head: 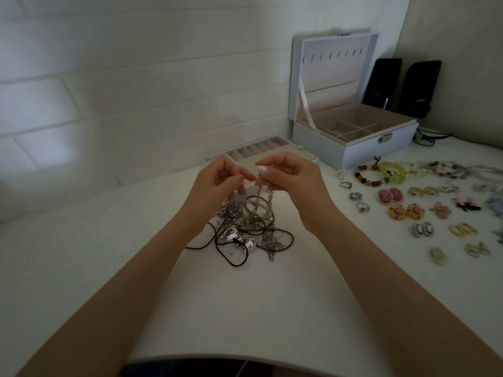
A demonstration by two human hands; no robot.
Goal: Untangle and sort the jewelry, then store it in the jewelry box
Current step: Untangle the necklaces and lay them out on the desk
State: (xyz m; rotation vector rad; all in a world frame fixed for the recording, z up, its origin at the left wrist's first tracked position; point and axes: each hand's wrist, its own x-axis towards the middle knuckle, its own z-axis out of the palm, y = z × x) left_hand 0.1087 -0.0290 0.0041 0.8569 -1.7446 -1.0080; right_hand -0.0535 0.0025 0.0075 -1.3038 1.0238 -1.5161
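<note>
While left hand (217, 182) and right hand (295, 178) are pinching a thin silvery chain (260, 197), it's dangling straight down into the black-cord-and-silver tangle (245, 229) beneath.

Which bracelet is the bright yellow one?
The yellow bracelet just right of the brown-beaded bracelet, in front of the jewelry box; the others are brown or pale.

Looking like a room in somebody's home, a desk or dresser corner I'd say: a plain white tabletop (81, 268) is butting up against a white painted block wall (136, 77), a white hinged jewelry box with beige lining (375, 151) is sitting open on it, two black upright speakers (420, 85) are standing just behind, and colourful earrings (405, 210), rings (355, 196) and bead bracelets (357, 174) are lying spread out in rows
</note>
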